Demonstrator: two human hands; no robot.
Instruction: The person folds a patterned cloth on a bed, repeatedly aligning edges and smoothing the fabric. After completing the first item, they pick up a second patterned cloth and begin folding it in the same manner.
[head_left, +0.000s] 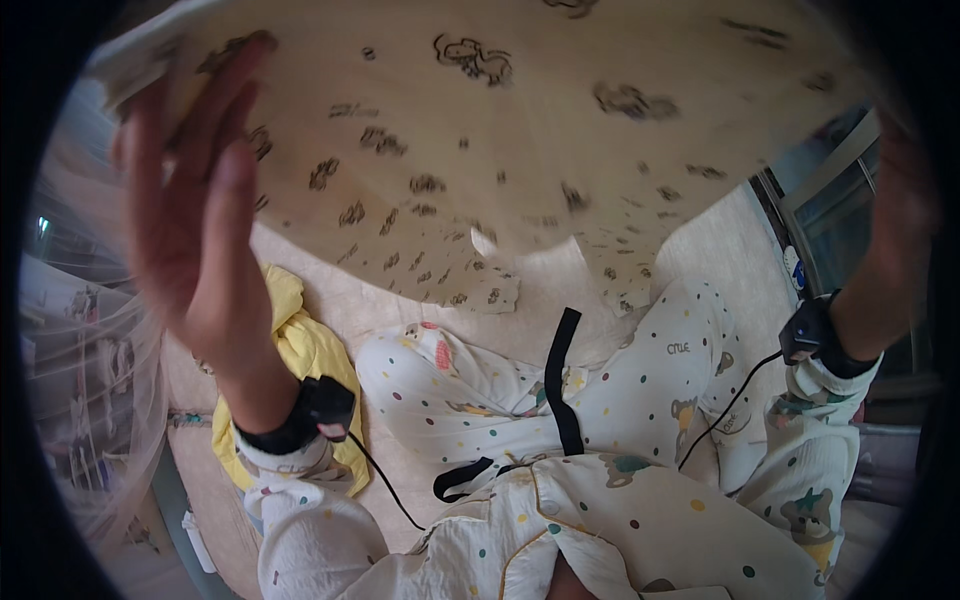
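A large cream cloth (465, 112) with dark cartoon prints is spread in the air before me, blurred by motion. Its lower part narrows into two hanging ends above the bedding. My left hand (199, 195) is raised at the left, holding the cloth's upper left corner. Some of its fingers pass behind a fold, while others lie over the print. At the right rim my right hand (904, 172) is at the cloth's opposite edge, its fingers dark and partly hidden. Each wrist carries a black strapped device, the left one (330, 405) and the right one (806, 334), both with a cable.
I sit with crossed legs (495, 397) on pale bedding (315, 277). A crumpled yellow cloth (322, 375) lies beside my left forearm. Sheer netting (97, 352) hangs at the left. A black strap (562, 382) crosses my lap. Glass-panelled framing (840, 202) stands at the right.
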